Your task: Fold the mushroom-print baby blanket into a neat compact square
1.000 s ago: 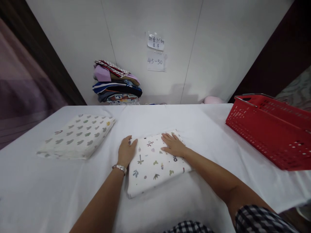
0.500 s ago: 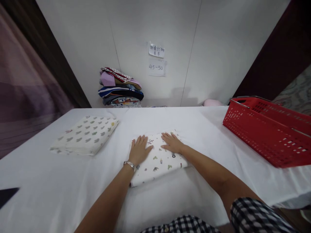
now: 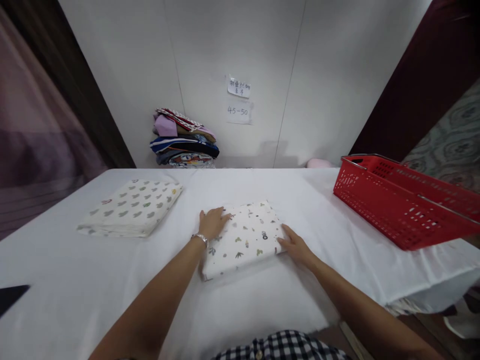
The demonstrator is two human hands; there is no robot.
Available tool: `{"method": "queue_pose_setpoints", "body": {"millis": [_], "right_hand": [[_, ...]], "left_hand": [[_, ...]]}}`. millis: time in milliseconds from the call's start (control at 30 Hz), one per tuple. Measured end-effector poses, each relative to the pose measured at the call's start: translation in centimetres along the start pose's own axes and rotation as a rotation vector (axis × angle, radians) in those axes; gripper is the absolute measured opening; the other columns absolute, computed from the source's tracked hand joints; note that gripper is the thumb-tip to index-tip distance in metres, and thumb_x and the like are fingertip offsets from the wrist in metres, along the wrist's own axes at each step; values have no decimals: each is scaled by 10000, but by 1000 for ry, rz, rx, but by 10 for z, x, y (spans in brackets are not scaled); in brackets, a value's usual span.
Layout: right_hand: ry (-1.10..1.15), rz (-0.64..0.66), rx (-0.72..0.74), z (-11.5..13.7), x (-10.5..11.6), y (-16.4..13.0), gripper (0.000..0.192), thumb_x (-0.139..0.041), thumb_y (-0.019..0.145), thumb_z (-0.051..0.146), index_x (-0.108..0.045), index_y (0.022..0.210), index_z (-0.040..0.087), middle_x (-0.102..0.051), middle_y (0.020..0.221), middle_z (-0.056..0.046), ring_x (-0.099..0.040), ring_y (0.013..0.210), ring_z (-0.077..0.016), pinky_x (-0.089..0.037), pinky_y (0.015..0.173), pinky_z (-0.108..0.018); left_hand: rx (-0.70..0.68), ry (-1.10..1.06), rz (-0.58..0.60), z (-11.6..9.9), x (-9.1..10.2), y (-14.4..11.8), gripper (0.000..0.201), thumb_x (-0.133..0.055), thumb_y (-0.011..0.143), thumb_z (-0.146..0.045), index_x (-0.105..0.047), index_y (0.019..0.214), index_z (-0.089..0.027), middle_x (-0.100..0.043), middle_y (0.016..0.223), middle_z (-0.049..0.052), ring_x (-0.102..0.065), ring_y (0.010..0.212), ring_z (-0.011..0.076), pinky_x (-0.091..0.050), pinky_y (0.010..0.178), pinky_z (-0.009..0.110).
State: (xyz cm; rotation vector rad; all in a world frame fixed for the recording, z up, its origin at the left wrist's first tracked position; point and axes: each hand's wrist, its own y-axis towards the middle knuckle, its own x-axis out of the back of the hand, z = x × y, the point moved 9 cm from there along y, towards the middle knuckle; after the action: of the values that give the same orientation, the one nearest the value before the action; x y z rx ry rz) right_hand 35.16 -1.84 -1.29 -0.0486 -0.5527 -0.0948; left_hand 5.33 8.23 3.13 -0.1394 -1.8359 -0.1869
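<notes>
A folded white cloth [image 3: 249, 235] printed with small plants and figures lies flat on the table in front of me. My left hand [image 3: 213, 222] rests at its far left edge, fingers stretched out and touching the fabric. On the opposite side, my right hand [image 3: 296, 245] is against the right edge, fingers extended and the thumb near the top surface. Neither hand lifts the cloth. Farther left lies another folded cloth [image 3: 135, 205], cream with rows of grey-green shapes, apart from both hands.
A red perforated basket [image 3: 382, 210] with metal handles stands on the right of the white-covered table [image 3: 112, 280]. Behind the far edge rises a stack of folded fabrics [image 3: 185, 140]. Paper notes [image 3: 239, 102] hang on the wall. A dark flat object [image 3: 13, 297] is at the left edge.
My right hand has slid from the top of the printed cloth to its right edge. My left hand has shifted slightly toward the left edge. The view has turned a little right.
</notes>
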Motion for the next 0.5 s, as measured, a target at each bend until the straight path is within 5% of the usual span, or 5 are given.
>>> {"method": "queue_pose_setpoints", "body": {"millis": [233, 400, 500], "right_hand": [[202, -41, -77, -13, 4, -11, 653, -656, 667, 295, -506, 1297, 206, -556, 1289, -63, -530, 1151, -239, -443, 958, -376], [247, -94, -16, 3, 22, 53, 537, -666, 557, 167, -639, 1094, 183, -654, 1123, -54, -587, 1045, -239, -426, 974, -405], [280, -217, -60, 14, 41, 101, 562, -659, 576, 165, -608, 1135, 169, -629, 1163, -85, -567, 1084, -239, -431, 969, -400]], "left_hand": [[30, 42, 38, 13, 6, 19, 471, -254, 917, -412, -644, 1039, -179, -625, 1115, 132, -541, 1074, 276, -397, 878, 413], [114, 43, 89, 21, 4, 10, 469, -262, 910, -391, -658, 983, -150, -637, 1067, 153, -579, 1011, 263, -423, 819, 362], [154, 21, 161, 19, 0, -8, 428, -311, 892, -396, -663, 923, -156, -670, 998, 137, -614, 930, 256, -441, 747, 334]]}}
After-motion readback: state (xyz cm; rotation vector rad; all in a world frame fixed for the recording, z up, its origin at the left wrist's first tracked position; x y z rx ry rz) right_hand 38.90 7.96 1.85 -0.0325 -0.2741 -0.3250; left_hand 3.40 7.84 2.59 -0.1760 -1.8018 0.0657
